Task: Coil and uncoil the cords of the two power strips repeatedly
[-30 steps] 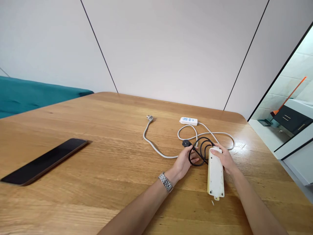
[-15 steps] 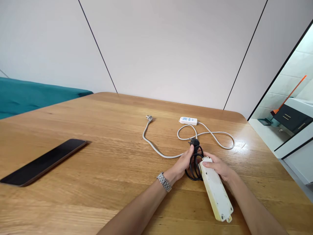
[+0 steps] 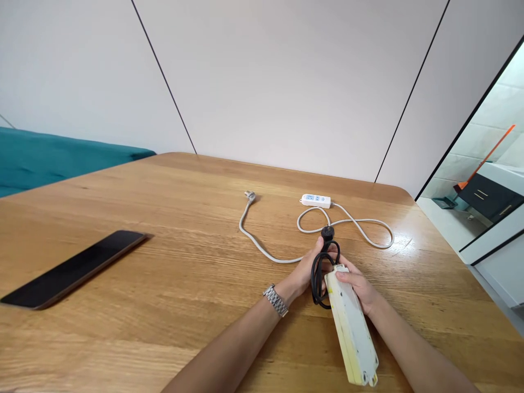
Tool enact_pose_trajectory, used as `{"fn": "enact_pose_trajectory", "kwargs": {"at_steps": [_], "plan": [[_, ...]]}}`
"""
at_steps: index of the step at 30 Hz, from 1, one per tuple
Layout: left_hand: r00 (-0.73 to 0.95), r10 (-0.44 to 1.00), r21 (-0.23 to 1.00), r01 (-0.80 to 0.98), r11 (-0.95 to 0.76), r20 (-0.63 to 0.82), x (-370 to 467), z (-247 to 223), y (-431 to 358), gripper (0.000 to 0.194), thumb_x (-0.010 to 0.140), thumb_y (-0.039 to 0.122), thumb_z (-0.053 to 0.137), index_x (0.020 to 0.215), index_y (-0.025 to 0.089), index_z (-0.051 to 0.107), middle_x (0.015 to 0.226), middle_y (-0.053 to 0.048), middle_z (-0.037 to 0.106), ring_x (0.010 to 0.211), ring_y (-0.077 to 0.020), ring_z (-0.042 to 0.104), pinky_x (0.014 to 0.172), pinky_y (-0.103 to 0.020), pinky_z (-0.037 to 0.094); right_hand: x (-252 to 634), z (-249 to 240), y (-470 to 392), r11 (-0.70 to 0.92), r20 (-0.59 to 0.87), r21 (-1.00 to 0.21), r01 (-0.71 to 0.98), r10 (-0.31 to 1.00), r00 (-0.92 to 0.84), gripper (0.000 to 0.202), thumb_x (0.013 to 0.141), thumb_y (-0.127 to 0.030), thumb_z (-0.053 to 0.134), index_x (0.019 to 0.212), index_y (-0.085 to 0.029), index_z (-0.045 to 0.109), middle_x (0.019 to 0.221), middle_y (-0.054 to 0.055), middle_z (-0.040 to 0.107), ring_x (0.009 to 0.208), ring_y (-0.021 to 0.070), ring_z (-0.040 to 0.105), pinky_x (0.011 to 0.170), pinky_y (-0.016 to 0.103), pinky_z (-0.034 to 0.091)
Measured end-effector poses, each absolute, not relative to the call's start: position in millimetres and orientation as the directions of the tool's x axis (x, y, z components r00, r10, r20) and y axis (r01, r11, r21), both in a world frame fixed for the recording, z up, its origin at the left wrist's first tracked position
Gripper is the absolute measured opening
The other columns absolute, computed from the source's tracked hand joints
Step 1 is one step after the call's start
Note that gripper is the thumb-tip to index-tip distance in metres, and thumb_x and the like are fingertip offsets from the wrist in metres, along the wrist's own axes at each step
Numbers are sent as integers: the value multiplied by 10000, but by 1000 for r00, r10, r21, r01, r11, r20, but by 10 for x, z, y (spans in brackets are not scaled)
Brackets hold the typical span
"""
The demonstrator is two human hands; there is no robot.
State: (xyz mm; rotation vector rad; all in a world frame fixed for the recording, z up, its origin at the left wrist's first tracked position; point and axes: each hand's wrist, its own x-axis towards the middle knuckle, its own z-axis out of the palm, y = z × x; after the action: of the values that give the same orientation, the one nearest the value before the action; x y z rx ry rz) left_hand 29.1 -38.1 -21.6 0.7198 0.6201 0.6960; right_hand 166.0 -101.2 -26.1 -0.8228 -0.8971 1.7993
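- The left hand (image 3: pixel 305 269) pinches the black cord (image 3: pixel 316 281) below its black plug (image 3: pixel 327 233), perhaps so that the loops hang together.
- The right hand (image 3: pixel 360 288) clamps the power strip (image 3: pixel 352 325) near its cord end, thumb above, presumably for steadiness; how its hidden fingers spread, one cannot tell.
- The power strip is over the table's (image 3: pixel 196 327) near right part, long axis running nearward and slightly rightward, cord end pointing away.
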Motion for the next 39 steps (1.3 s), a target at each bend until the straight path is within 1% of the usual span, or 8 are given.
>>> {"fn": "enact_pose_trajectory", "kwargs": {"at_steps": [5,9,13,21,25,31,36,39], "plan": [[655,724,794,-313,522,-218,256,-158,-366,613,766,695,538,1048,155,604,578,19,523,432,-106,484,412,-218,418,1733,-232,-970,-234,-98,-848,-475,951,-295,645,632,-319,766,1216,-220,510,818,28,697,599,160,653,507,232,499],[562,801,841,-317,438,-206,245,-204,-317,575,833,630,509,1088,123,605,829,-90,675,679,-174,636,632,-277,501,1903,-136,-928,-130,-68,-849,-512,988,-138,630,606,-292,769,1187,-241,532,907,24,690,655,167,662,516,239,516],[515,835,865,-313,392,-192,258,-290,-267,577,858,593,503,1183,121,570,1015,-148,690,851,-213,658,751,-307,483,2157,-66,-875,-84,-96,-876,-475,995,1,643,619,-317,750,1216,-257,521,963,40,694,669,181,664,481,248,512],[553,823,905,-270,328,-134,271,-274,-362,541,808,588,581,1120,154,663,1150,-125,668,1110,-254,587,991,-350,410,2134,-116,-943,-390,-267,-878,-279,880,-392,651,609,-260,751,1213,-218,512,1019,88,702,644,208,701,501,254,512],[613,783,871,-324,369,-104,244,-245,-351,545,810,592,575,1108,144,665,1099,-129,684,1060,-244,606,957,-335,428,2010,-153,-984,-375,-205,-877,-302,858,-470,724,619,-280,746,1284,-251,461,1109,101,675,664,207,705,522,266,526],[728,670,780,-334,530,-143,211,-206,-312,675,793,702,481,1111,131,652,953,-116,691,706,-166,612,674,-279,467,2011,-93,-1034,-263,-59,-881,-393,886,-461,784,561,-395,731,1278,-202,480,1052,120,681,543,171,653,422,223,454],[685,719,773,-392,500,-118,252,-261,-300,668,815,715,418,1042,144,679,945,-109,665,736,-160,605,620,-241,441,2144,-10,-1083,-167,-24,-885,-434,948,-316,814,534,-477,708,1268,-197,498,1082,121,648,437,118,578,365,222,410],[651,751,854,-323,409,-114,278,-279,-328,647,781,697,511,978,110,697,894,-121,677,727,-169,608,652,-254,449,2121,-28,-1076,-210,-25,-886,-413,912,-410,810,542,-441,734,1276,-200,491,1093,121,642,484,138,616,390,224,433]]}}
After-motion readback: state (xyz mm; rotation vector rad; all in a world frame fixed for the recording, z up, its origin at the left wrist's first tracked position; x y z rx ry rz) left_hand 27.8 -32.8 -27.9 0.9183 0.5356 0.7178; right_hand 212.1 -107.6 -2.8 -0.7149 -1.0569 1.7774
